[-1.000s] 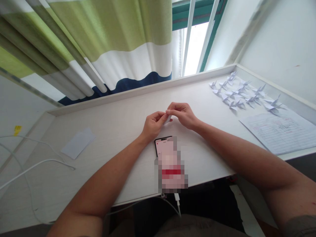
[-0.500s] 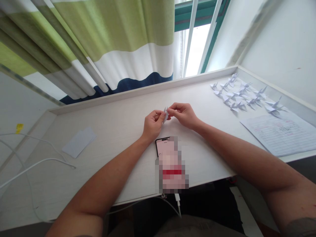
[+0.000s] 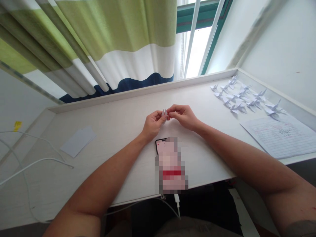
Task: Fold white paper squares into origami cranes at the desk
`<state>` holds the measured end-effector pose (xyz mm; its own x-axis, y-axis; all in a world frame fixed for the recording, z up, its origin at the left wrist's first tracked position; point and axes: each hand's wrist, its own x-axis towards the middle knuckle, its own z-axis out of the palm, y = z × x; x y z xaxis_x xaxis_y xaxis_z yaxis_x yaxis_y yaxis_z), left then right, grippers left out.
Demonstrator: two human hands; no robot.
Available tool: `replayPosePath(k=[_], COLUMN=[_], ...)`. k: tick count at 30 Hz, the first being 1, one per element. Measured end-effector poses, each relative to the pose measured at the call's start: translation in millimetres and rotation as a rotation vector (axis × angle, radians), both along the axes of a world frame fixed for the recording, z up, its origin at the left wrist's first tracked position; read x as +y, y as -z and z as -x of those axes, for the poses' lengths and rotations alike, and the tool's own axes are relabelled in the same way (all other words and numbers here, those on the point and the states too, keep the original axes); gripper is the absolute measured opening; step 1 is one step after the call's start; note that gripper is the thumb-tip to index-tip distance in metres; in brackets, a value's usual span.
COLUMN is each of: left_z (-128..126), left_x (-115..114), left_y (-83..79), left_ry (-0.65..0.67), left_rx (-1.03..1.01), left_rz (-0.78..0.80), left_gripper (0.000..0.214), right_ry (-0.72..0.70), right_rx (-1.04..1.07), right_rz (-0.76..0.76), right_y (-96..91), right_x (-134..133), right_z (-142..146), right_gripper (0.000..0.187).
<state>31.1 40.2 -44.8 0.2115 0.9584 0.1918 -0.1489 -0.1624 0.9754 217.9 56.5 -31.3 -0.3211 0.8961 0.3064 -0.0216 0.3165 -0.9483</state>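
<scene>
A small folded white paper piece (image 3: 164, 114) with two upright points sits between my hands above the white desk (image 3: 118, 131). My left hand (image 3: 153, 124) pinches it from the left, fingers closed. From the right, my right hand (image 3: 183, 116) pinches the same piece with fingertips together. A phone (image 3: 170, 164) lies flat on the desk just below my hands.
Several folded white paper cranes (image 3: 243, 97) stand at the desk's back right corner. A lined sheet (image 3: 281, 135) lies in front of them. Loose white paper (image 3: 77, 141) rests at the left, near white cables (image 3: 32, 164). A striped curtain (image 3: 98, 42) and window are behind the desk.
The paper piece has been turned up between my fingertips, so its two points now stand upright. Both hands stayed in about the same place.
</scene>
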Motion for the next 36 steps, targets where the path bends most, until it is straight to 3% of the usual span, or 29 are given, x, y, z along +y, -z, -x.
replayPosePath(k=[14,20,27,36], left_z=[-1,7,13,16], left_x=[-3,1,5,5], left_y=[-0.8,-8.1,-11.0,-16.3], left_ry=[0.1,0.2,0.276,0.339], left_rx=[0.033,0.03,0.027,0.024], left_rz=[0.048,0.044,0.021,0.029], left_gripper=[0.045,0.041,0.039,0.045], right_ry=[0.181,-0.024,-0.124,-0.186], right_rx=[0.024,0.094,0.185,0.194], right_rz=[-0.006,0.067,0.052,0.075], right_y=[-4.2,-8.1,-8.6,-11.2], right_x=[-1,-5,-5,-6], right_z=[1,3,1,0], right_gripper=[0.031,0.033,0.027,0.033])
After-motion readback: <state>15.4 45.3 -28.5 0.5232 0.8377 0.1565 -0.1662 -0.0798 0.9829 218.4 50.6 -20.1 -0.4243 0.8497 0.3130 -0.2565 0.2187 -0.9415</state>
